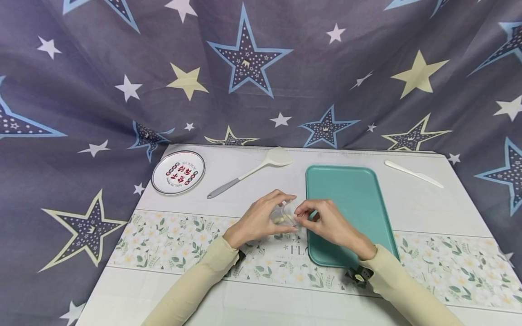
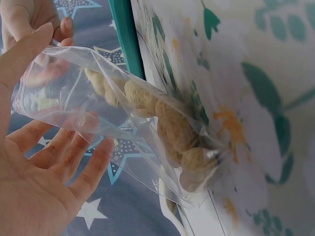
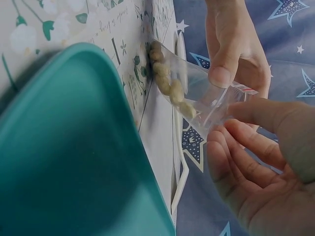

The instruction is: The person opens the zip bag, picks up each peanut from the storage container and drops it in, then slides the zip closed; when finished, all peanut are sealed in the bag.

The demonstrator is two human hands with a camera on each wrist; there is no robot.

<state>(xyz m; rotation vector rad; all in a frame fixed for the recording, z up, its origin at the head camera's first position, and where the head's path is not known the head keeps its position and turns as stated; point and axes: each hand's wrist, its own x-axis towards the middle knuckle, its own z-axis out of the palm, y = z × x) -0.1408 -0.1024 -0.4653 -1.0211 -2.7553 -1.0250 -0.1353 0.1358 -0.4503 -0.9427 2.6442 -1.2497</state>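
Note:
A clear zip bag with several unshelled peanuts at its bottom is held between both hands, left of the teal tray. My left hand holds the bag near its mouth, thumb on one side and fingers on the other. With thumb and fingertips, my right hand pinches the edge of the bag's mouth. In the right wrist view, a red line runs along the zip strip. The bag slants, its peanut end low by the tablecloth; whether that end touches the cloth, I cannot tell.
The teal tray lies beneath and beside the right hand. A white plate with red characters sits at back left. Between plate and tray lies a turner with a grey handle end. A white knife rests at back right, before a star-patterned curtain.

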